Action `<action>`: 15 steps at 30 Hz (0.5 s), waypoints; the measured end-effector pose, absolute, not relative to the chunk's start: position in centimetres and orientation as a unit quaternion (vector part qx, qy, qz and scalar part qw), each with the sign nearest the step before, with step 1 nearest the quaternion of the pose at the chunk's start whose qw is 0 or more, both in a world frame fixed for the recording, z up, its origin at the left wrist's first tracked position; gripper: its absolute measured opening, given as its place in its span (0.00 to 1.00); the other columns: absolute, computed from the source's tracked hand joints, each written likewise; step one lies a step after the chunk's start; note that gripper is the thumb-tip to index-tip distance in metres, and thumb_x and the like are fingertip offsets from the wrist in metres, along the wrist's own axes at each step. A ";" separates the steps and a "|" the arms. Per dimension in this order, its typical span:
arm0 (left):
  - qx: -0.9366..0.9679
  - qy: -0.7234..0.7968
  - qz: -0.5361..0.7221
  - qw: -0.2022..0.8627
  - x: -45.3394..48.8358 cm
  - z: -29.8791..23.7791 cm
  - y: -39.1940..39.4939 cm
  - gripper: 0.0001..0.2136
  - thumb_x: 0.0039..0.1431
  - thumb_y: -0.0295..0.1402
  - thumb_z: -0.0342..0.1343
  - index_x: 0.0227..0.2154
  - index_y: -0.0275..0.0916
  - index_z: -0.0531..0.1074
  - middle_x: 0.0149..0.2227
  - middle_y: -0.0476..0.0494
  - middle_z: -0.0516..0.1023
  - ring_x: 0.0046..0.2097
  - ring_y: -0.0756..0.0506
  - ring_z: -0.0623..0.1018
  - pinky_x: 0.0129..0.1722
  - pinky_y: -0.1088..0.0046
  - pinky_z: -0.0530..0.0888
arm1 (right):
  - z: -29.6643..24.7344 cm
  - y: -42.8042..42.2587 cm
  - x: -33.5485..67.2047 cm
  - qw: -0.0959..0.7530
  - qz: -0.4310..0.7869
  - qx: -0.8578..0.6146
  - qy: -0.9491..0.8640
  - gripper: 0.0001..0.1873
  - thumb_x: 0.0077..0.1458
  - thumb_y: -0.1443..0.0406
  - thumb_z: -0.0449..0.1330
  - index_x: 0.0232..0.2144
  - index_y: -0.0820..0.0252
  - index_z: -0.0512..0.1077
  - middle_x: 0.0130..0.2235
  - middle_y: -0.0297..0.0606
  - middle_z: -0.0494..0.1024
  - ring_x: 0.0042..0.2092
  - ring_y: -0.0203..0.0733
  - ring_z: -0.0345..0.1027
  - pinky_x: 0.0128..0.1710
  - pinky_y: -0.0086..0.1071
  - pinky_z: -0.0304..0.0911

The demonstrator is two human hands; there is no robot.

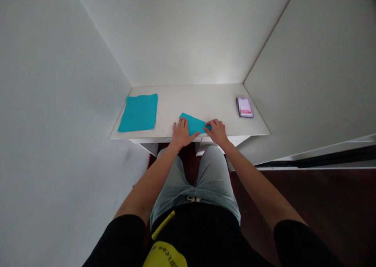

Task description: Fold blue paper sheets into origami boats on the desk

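Note:
A folded turquoise sheet (194,124), paper or thin cloth, lies near the front edge of the white desk, narrowing toward the right. My left hand (181,133) rests flat on its left part, fingers spread and thumb stretched to the right. At the tapered right end, my right hand (216,131) pinches the sheet between thumb and fingers. To the left lies a squarish stack of turquoise sheets (138,112), apart from both hands.
The white desk (199,96) stands between walls on the left, back and right. A phone-like object (244,107), pixelated, lies near its right edge. Beneath the front edge are white drawers (205,145), close to my knees.

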State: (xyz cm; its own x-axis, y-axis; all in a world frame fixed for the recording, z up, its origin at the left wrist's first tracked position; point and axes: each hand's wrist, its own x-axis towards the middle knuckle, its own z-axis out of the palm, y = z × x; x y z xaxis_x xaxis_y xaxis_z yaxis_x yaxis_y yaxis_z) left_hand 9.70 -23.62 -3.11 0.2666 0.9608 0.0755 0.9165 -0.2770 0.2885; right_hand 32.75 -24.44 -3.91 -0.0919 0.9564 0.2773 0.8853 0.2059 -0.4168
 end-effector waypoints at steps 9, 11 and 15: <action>0.739 0.652 0.138 0.099 12.9 -3.4 -23.5 0.53 0.62 0.66 0.56 0.76 0.29 0.55 0.79 0.20 0.48 0.80 0.22 0.47 0.76 0.32 0.47 | -4.7 -24.9 32.6 0.263 0.045 -0.622 -0.736 0.23 0.72 0.51 0.55 0.59 0.57 0.75 0.60 0.56 0.70 0.56 0.62 0.69 0.56 0.54 0.66; 0.738 0.655 0.125 0.108 12.8 -3.0 -23.5 0.49 0.64 0.64 0.56 0.76 0.32 0.57 0.80 0.23 0.49 0.80 0.23 0.48 0.76 0.33 0.48 | -4.8 -24.6 33.5 0.255 0.045 -0.620 -0.740 0.23 0.72 0.49 0.56 0.58 0.56 0.76 0.59 0.55 0.71 0.57 0.62 0.69 0.56 0.54 0.66; 0.752 0.631 0.150 0.118 10.8 -1.8 -22.9 0.26 0.77 0.48 0.47 0.70 0.45 0.70 0.74 0.35 0.67 0.74 0.30 0.65 0.73 0.40 0.60 | -5.1 -23.3 36.1 0.234 0.074 -0.619 -0.746 0.24 0.71 0.48 0.57 0.58 0.56 0.77 0.55 0.53 0.74 0.56 0.63 0.69 0.57 0.56 0.66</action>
State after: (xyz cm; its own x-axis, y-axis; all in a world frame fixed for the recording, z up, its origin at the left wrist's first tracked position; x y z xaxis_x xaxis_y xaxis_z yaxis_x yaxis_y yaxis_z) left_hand 10.76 -22.95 -1.83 0.1589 0.9843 0.0769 0.9130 -0.1762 0.3680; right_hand 36.07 -23.28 -5.06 -0.1238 0.9584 0.2574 0.8887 0.2225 -0.4010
